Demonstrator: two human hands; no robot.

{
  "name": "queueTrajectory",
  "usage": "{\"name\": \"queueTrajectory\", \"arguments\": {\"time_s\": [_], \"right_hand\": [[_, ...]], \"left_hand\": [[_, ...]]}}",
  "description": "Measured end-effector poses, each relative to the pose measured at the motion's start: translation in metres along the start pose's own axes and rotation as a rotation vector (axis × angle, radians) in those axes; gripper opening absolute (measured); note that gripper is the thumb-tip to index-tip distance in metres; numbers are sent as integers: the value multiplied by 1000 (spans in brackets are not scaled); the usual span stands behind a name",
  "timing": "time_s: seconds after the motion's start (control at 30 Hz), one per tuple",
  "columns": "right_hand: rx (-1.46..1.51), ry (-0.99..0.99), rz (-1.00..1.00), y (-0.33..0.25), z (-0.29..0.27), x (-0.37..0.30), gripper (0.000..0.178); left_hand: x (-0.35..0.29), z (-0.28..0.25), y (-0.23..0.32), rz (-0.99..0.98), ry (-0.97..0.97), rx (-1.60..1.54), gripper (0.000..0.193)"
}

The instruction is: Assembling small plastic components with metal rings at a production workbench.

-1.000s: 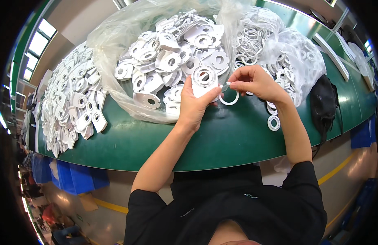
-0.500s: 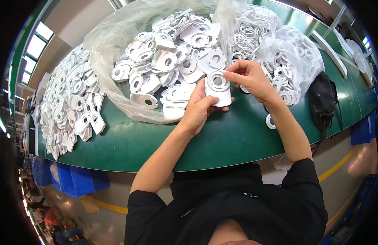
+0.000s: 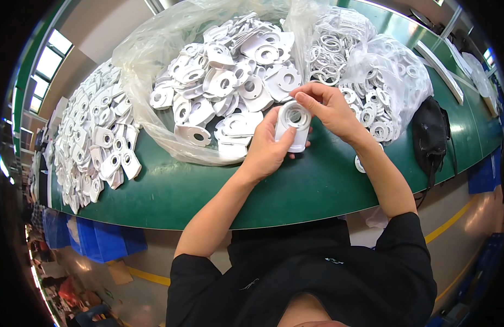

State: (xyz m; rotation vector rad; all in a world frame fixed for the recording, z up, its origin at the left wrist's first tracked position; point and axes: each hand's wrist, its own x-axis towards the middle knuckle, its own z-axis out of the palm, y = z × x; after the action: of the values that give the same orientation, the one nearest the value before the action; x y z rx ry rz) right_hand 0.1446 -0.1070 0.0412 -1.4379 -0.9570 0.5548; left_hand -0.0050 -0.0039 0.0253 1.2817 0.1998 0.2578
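My left hand (image 3: 269,146) grips a white plastic plate (image 3: 300,146) with a rounded top and a round opening, its thumb lying on the plate's face. A white ring (image 3: 285,115) shows around that opening. At the plate's top edge is my right hand (image 3: 331,111), thumb and fingers closed together. Whether those fingertips pinch the ring or the plate is hidden. Just beyond both hands, similar white plates (image 3: 224,82) lie heaped in an opened clear plastic bag (image 3: 134,90). Loose white rings (image 3: 329,52) fill clear bags to the right.
On the left of the green table (image 3: 208,201) is another heap of white plates (image 3: 91,136). A black bag (image 3: 429,133) lies at the right, and a lone ring (image 3: 361,164) sits by my right forearm. Blue bins (image 3: 107,240) stand below the table's left edge.
The plate has tilted and shifted slightly toward me and right in my left hand, its thumb now higher on it. My right fingertips have moved a little left to its top edge.
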Motion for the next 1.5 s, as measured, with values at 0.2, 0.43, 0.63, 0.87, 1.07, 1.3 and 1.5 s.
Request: {"name": "queueTrajectory", "arguments": {"time_s": [0.2,0.43,0.63,0.87,1.07,1.3,1.5], "right_hand": [[-81,-184,39,-6,-12,-1,16],[-277,-240,-86,0,2,-5,14],[-487,-145,-200,-1,13,-12,15],[52,26,-37,13,15,-7,19],[-42,-14,-68,7,12,-6,18],[-288,-202,-154,-8,5,-8,14],[-332,-203,-164,-9,9,-12,13]], "left_hand": [[-4,6,3,42,-1,332,30],[3,-11,-17,231,184,538,26],[2,-10,-12,213,209,528,28],[1,8,-6,160,295,-44,19],[0,-6,-3,118,176,-166,20],[5,-14,1,226,191,451,29],[7,-24,-5,263,226,616,34]]}}
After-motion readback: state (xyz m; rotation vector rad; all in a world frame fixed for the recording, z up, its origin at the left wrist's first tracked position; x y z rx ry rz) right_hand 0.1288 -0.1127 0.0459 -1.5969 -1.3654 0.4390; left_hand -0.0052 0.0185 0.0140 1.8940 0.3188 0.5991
